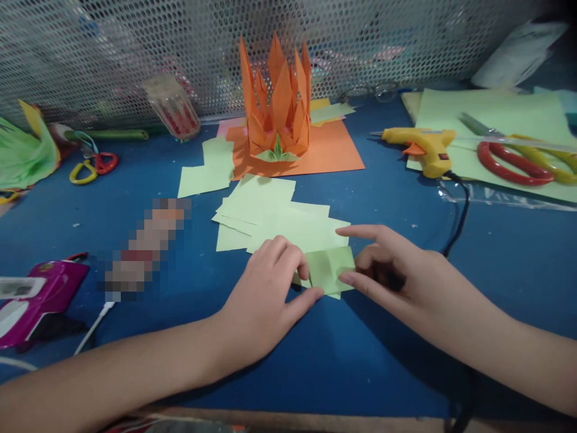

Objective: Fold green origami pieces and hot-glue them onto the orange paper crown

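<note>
A small folded light green paper (331, 270) lies on the blue table (351, 355) in front of me. My left hand (265, 300) has its fingers curled and pinched on the paper's left edge. My right hand (396, 270) presses the paper's right edge with its thumb, the index finger stretched out above it. Behind the folded piece lies a loose stack of light green paper sheets (270, 216). Further back an orange folded paper crown (277, 102) stands on an orange sheet (333, 153).
A yellow glue gun (426, 150) with a black cord lies at right beside big red and yellow scissors (518, 159) on green paper. At left are small scissors (92, 165), a magenta device (40, 297) and a jar (174, 108). A perforated metal screen (135, 48) closes the back.
</note>
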The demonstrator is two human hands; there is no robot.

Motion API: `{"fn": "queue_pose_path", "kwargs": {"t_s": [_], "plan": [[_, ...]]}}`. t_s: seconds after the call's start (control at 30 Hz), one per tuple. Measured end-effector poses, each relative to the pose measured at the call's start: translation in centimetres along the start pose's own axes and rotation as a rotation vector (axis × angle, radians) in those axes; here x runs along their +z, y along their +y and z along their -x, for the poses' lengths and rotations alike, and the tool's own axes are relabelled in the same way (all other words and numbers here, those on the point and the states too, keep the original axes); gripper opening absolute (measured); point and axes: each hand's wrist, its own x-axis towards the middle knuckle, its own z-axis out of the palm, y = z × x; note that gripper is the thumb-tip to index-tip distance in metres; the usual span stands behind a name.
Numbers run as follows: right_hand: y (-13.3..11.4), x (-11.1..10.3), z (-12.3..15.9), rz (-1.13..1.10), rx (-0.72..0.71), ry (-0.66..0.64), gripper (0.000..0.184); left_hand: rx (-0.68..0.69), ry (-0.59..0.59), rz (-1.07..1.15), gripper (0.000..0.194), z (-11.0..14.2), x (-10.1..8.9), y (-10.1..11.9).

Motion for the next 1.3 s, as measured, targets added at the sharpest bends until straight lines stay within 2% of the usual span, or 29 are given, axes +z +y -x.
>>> {"fn": "queue_pose_path", "kwargs": {"t_s": [0.1, 0.23, 0.37, 0.5, 1.03, 1.3], "plan": [[0.1, 0.2, -0.1, 0.042, -0.016, 0.023, 0.033, 0.138, 0.077, -0.083, 0.007, 0.3, 0.2, 0.0], [0.2, 0.4, -0.3, 0.106, -0.063, 0.048, 0.025, 0.371, 0.107, -0.243, 0.017, 0.6, 0.5, -0.1], [0.2, 0.5, -0.4, 0.155, -0.078, 0.04, 0.02, 0.507, 0.145, -0.368, 0.02, 0.9, 0.5, -0.2], [0.4, 0.5, -0.4, 0.181, -0.085, 0.037, 0.021, 0.558, 0.112, -0.46, 0.026, 1.3, 0.2, -0.2], [0.5, 1.0, 0.5, 0.266, -0.113, 0.046, 0.023, 0.645, 0.061, -0.498, 0.029, 1.4, -0.1, -0.2], [0.7, 1.0, 0.1, 0.391, -0.211, 0.069, 0.028, 0.661, 0.03, -0.576, 0.032, 1.6, -0.1, 0.0]]}}
